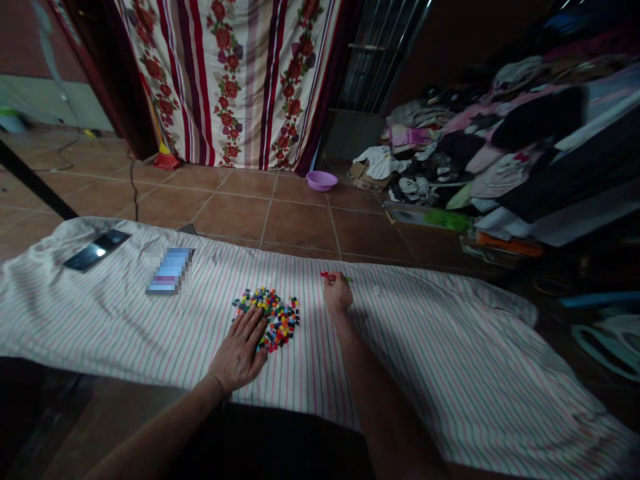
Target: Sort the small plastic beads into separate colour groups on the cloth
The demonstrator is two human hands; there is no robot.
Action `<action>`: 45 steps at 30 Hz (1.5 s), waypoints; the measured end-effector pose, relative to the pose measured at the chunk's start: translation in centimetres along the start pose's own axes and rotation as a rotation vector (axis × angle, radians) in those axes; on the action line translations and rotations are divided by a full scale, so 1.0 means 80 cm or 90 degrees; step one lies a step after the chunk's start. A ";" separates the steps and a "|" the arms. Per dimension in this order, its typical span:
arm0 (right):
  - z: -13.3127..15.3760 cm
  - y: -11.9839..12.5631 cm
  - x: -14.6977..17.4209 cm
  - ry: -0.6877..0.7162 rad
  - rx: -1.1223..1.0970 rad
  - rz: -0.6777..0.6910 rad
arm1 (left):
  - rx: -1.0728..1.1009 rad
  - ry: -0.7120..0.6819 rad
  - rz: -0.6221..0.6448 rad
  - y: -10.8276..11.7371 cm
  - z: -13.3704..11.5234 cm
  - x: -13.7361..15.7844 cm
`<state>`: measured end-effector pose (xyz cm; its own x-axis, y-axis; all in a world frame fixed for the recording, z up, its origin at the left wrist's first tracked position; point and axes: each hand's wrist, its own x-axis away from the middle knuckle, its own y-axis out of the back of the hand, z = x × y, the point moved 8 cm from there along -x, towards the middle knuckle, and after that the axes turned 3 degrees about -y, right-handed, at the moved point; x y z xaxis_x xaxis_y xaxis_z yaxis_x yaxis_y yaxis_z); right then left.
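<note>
A heap of small, many-coloured block-like pieces (283, 323) lies on a striped cloth (430, 347). Resting flat on the heap's left side is my left hand (241, 353), its fingers stretched out and covering some of the pieces. To the right of the heap, my right hand (339, 293) is closed in a pinch just above the cloth. A small red piece (325, 275) shows at its fingertips, and a green piece (349, 279) shows just behind the hand. My fingers partly hide what lies under them.
Two phones lie toward the cloth's left end, one dark (97, 251) and one with a lit screen (170, 271). Beyond are a tiled floor (240, 203), a purple basin (322, 181), a flowered curtain (250, 87) and a large pile of clothes (480, 140) at the right.
</note>
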<state>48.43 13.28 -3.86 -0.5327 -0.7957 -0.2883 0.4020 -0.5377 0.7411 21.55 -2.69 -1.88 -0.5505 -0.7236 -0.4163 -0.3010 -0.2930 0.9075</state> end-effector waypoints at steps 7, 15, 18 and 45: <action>0.001 -0.004 -0.001 0.001 0.006 0.026 | -0.005 0.008 -0.015 0.000 0.001 0.002; -0.011 0.003 0.008 0.015 -0.141 -0.004 | 0.007 0.021 -0.044 0.005 0.002 0.002; -0.011 0.013 0.026 0.034 -0.205 -0.012 | 0.014 0.024 -0.070 0.009 0.002 0.003; 0.068 0.040 0.207 0.227 -0.162 0.228 | 0.043 0.116 -0.121 0.012 0.018 0.004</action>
<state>36.85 -0.09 -3.00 -0.0632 -0.9622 -0.2648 0.7025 -0.2314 0.6731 19.97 -2.31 -1.20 -0.3312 -0.7623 -0.5561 -0.4398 -0.3966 0.8057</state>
